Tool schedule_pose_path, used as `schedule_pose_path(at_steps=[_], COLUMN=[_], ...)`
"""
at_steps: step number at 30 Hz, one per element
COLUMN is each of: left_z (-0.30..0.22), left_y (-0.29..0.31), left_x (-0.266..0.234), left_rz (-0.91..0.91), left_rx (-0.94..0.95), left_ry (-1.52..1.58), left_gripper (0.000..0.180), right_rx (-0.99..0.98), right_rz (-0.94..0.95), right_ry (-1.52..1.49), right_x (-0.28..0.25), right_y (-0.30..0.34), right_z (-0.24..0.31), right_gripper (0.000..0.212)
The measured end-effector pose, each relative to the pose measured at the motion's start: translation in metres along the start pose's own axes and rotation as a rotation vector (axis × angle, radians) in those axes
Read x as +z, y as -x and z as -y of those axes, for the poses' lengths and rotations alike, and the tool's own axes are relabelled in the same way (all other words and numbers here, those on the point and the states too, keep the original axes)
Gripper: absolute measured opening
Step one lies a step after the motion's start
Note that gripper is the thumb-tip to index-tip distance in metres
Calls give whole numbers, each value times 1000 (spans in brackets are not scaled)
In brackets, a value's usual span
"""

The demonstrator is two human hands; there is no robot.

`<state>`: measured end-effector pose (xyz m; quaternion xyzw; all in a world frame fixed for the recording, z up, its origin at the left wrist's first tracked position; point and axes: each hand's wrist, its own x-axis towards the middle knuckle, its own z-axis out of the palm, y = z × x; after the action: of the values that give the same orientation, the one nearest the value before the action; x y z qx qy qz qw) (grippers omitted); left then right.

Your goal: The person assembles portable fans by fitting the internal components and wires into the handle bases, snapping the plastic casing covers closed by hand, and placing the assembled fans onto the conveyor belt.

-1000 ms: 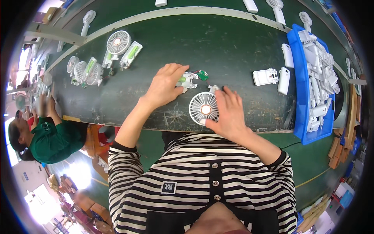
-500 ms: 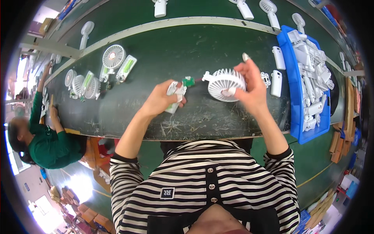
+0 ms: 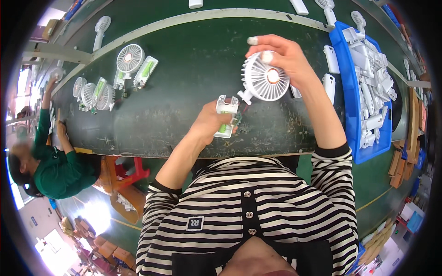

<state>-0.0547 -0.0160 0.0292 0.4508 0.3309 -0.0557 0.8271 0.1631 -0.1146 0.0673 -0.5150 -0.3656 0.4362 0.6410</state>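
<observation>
Toward the desk's [image 3: 175, 92] near edge, left hand [image 3: 207, 124] grips handle shell [image 3: 227, 106], long axis near-to-far. Right hand [image 3: 293, 60], farther back, grasps fan head [image 3: 263, 83], neck [image 3: 245, 96] toward handle shell.

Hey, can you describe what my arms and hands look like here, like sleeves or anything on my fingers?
Your sleeves are black-and-white striped, ending in plain black cuffs; both forearms are bare. Your right hand has white coverings on two fingertips. Your left hand's fingertips are mostly hidden.
</observation>
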Motion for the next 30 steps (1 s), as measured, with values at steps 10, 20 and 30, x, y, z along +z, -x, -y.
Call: schedule_pose_path(at_steps=[10,20,30], left_z=[-3,-7,-5], left_y=[7,5,-1], left_x=[9,13,1], left_rz=[211,217,185], left_rx=[-54,-9,140], left_ry=[-121,44,-215], left_gripper=[46,38,38], right_rx=[155,160,160], right_rz=[296,236,175], right_ry=[344,383,98], right_x=[20,11,-11], right_y=[-27,-23,-28], right_z=[-11,-19,-27], right_gripper=[33,29,21])
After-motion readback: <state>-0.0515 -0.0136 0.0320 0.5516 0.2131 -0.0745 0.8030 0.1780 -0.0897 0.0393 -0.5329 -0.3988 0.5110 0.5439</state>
